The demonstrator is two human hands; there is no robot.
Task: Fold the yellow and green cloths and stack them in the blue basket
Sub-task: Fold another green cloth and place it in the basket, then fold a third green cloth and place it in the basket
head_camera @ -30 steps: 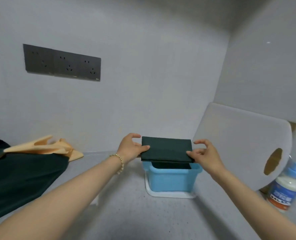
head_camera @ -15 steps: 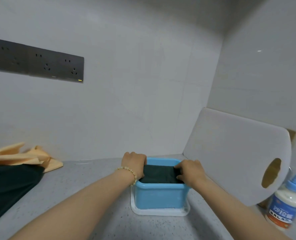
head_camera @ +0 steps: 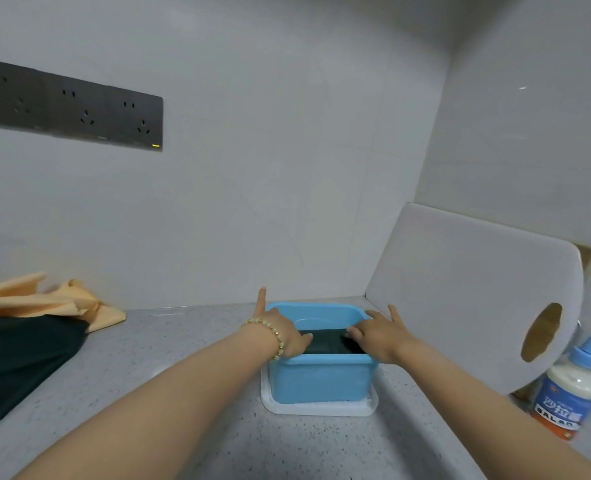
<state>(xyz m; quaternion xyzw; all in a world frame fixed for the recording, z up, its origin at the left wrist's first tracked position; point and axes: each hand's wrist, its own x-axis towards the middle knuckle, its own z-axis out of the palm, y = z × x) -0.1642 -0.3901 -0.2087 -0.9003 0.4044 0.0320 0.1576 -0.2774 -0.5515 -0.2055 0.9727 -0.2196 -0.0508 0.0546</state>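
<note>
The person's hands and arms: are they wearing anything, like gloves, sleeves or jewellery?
No gloves, and no sleeves in view: both arms are bare to the picture's edge. The left hand has a bracelet at its wrist, made of pale round beads with a few gold-coloured ones. The right hand wears nothing; no ring or watch shows.

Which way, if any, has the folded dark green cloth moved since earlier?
Yes, down: earlier above the blue plastic basket, the folded dark green cloth now lies inside it, below the rim.

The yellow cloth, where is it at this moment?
Head view, far left: the yellow cloth lies crumpled on the counter by the back wall, touching the dark green cloth.
</note>
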